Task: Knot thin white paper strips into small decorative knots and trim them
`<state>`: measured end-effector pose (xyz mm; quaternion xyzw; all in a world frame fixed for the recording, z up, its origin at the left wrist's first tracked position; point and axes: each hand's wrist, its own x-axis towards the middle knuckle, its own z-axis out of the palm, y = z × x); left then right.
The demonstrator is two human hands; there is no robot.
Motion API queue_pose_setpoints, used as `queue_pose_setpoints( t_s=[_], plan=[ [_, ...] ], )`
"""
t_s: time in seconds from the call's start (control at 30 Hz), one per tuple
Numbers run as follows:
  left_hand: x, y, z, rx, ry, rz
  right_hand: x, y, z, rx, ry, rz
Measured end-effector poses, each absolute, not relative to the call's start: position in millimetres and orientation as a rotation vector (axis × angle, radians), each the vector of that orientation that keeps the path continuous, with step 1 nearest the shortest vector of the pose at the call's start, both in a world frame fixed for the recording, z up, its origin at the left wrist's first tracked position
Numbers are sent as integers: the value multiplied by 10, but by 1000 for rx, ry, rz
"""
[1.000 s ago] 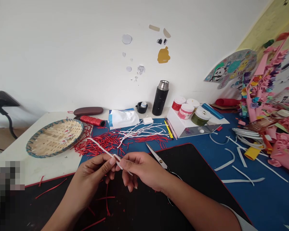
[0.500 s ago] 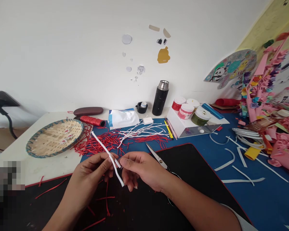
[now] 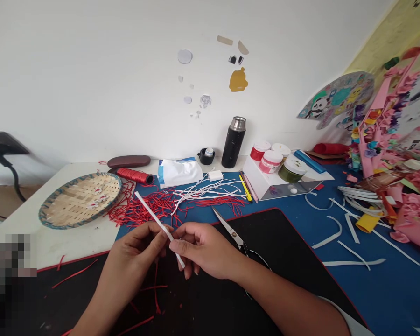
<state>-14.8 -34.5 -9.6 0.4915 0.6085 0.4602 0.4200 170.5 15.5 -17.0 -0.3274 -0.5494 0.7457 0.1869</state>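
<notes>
A narrow white strip slants between my two hands above the black mat. My left hand pinches it near its middle with thumb and forefinger. Just to the right, my right hand has its thumb and fingers closed on the strip's lower part, and the lower end sticks out below. Fingertips hide the part of the strip between the hands. Scissors lie with blades spread beside my right wrist, their handles partly behind the forearm. Short red cord pieces are scattered on the mat beneath.
Beyond my hands lie heaps of red cords and white cords. A woven basket is at left, a red spool beside it. A black flask and paint jars stand behind. Paper strips lie at right.
My right thumb and fingers have moved left onto the white strip, which now looks straighter. A folded-looking short end seen beside it before is now hidden. My left hand has shifted slightly right.
</notes>
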Motion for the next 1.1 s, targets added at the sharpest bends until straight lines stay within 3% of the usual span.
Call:
queue_pose_setpoints(
  t_s=[0.6, 1.1],
  plan=[
    [-181, -294, -116, 906, 1184, 1129, 1733, 177, -152, -897, -1524, 2101],
    [-233, -314, -169, 1028, 1292, 1111, 1734, 166, -142, -930, -1557, 2083]
  ],
)
